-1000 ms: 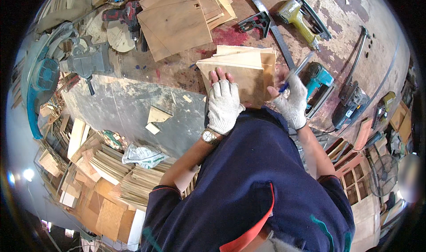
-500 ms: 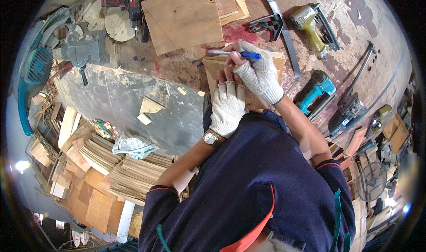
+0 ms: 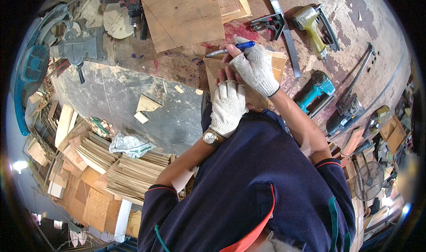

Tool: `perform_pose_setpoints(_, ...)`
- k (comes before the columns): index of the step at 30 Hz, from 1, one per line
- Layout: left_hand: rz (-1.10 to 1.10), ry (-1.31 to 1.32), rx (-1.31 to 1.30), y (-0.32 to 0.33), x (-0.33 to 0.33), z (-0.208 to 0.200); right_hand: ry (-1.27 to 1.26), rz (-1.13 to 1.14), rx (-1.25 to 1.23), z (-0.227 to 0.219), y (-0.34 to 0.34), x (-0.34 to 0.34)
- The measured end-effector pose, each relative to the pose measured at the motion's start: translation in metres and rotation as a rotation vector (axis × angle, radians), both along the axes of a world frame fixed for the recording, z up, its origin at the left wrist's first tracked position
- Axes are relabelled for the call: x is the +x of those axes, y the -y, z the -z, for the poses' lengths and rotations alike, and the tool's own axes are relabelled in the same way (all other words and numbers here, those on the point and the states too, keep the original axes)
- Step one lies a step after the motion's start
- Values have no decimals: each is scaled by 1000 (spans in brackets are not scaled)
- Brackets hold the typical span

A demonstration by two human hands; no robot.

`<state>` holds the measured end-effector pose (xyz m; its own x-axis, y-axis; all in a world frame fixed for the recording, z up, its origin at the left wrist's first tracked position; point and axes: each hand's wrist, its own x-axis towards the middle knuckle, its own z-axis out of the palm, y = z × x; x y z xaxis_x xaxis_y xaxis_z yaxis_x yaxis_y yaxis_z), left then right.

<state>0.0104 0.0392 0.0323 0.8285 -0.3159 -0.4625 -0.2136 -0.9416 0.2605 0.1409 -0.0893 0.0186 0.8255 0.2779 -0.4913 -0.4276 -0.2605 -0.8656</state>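
A thin wooden board (image 3: 214,65) lies at the bench edge in front of me, and more sheets seem to show beneath it at the right. My left hand (image 3: 228,102), in a white fingerless glove, rests flat on it with the fingers stretched out. A pen (image 3: 222,52) with a blue end is gripped between the thumb and fingers of my right hand (image 3: 255,68), which wears the same kind of glove. The pen slants down left, its tip at the board's far left corner; whether it touches cannot be made out.
Larger wooden sheets (image 3: 184,19) lie beyond the board. To the right are a combination square (image 3: 286,37), a yellow-green air nailer (image 3: 313,28) and a teal power tool (image 3: 317,92). At left are a red-black drill (image 3: 131,3), a vise (image 3: 82,43) and stacked wood strips (image 3: 133,176).
My right hand has shifted slightly left. The pen has tilted, its tip now lower and at the board's far left corner, its blue end higher. The left hand stays in place.
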Motion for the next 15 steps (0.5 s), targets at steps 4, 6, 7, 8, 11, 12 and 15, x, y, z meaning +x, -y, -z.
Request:
perform_pose_setpoints(4,-4,35,2,1,1,-1,2,-28,3,0,3,3)
perform_pose_setpoints(6,-25,-18,-17,1,3,-4,39,-59,-47,-3,4,6)
perform_pose_setpoints(7,-25,-6,-19,1,3,-4,26,-46,-31,-5,4,7)
perform_pose_setpoints(8,-26,5,-22,1,2,-3,12,-34,-17,-7,3,7)
perform_pose_setpoints(11,-22,7,-17,1,2,-1,18,-47,10,-7,2,7)
perform_pose_setpoints(12,-19,2,-13,0,1,-1,28,-58,16,-7,2,7)
perform_pose_setpoints(15,-30,43,-48,0,-2,2,75,-78,-58,-11,12,7)
